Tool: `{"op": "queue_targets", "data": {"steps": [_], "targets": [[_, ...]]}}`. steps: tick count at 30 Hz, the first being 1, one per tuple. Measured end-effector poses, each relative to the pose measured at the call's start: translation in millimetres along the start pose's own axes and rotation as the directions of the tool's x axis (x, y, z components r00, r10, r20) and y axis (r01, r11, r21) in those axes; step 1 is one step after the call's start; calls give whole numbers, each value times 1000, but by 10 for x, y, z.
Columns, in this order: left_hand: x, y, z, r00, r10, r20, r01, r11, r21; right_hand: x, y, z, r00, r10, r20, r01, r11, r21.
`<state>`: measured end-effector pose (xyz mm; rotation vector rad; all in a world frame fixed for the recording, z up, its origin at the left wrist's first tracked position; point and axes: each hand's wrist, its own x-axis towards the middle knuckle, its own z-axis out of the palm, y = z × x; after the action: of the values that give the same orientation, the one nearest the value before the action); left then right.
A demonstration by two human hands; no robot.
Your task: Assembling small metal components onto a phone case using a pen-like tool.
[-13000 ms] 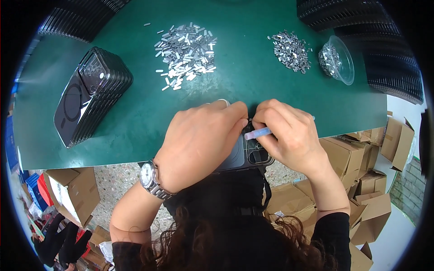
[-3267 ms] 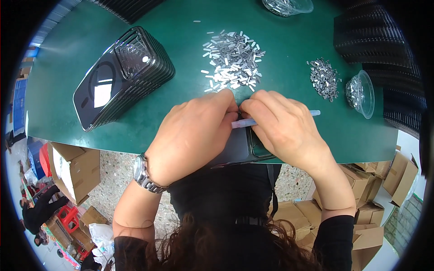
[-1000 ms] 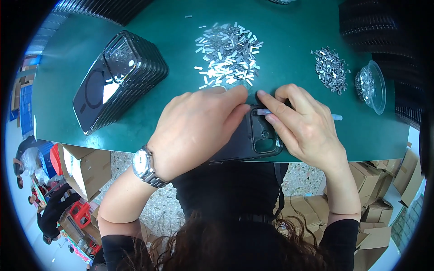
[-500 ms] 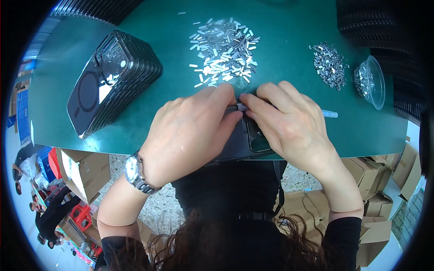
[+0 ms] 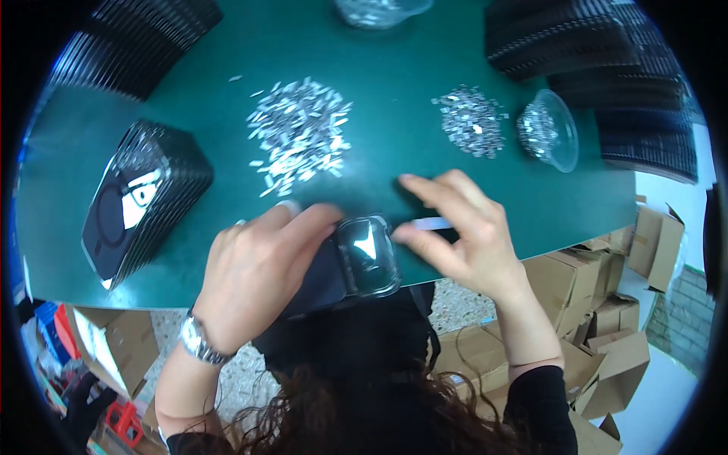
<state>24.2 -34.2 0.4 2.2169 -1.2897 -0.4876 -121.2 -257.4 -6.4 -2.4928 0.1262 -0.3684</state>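
Observation:
A dark phone case [image 5: 322, 277] with a clear, rounded-square camera window [image 5: 370, 258] lies at the table's near edge. My left hand [image 5: 262, 258], a steel watch on its wrist, is closed on the case's left part, fingertips by its far edge. To the right of the case my right hand [image 5: 470, 235] is raised off it, thumb and forefinger apart, nothing seen between them. A pale blue pen-like stick [image 5: 432, 224] lies behind that hand, partly hidden. Beyond my hands spreads a pile of small silvery strips [image 5: 299, 133].
At left leans a stack of phone cases [image 5: 178, 178] with dark rings. A second pile of small metal pieces [image 5: 472, 121] lies at right, beside a clear plastic bowl [image 5: 561, 133]. Another clear bowl [image 5: 379, 11] stands far off. Dark case stacks [image 5: 561, 34] line the far corners; cardboard boxes [image 5: 561, 288] sit below.
My right hand has come away from the case and its fingers have spread. The camera window is now uncovered. The whole view has shifted, showing more of the far table.

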Motion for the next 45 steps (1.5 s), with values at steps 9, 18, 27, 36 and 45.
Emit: {"op": "queue_targets", "data": {"steps": [9,18,27,36,45], "targets": [[41,206,142,993,92,-74,-96,994,-56,-239,496,-215,989,85,-121,-129,896,-425],[105,226,209,998,70,-3,-70,997,-15,-220,462,-349,957,247,-152,-263,960,-97],[125,243,217,1000,23,13,-23,1000,-8,-67,372,-336,955,296,-26,-296,939,-177],[145,226,217,999,-3,42,4,1000,-23,-62,361,-351,919,390,-49,-393,919,-47],[208,186,152,995,-3,97,12,995,-95,51,251,-336,953,299,42,-298,954,-32]]}}
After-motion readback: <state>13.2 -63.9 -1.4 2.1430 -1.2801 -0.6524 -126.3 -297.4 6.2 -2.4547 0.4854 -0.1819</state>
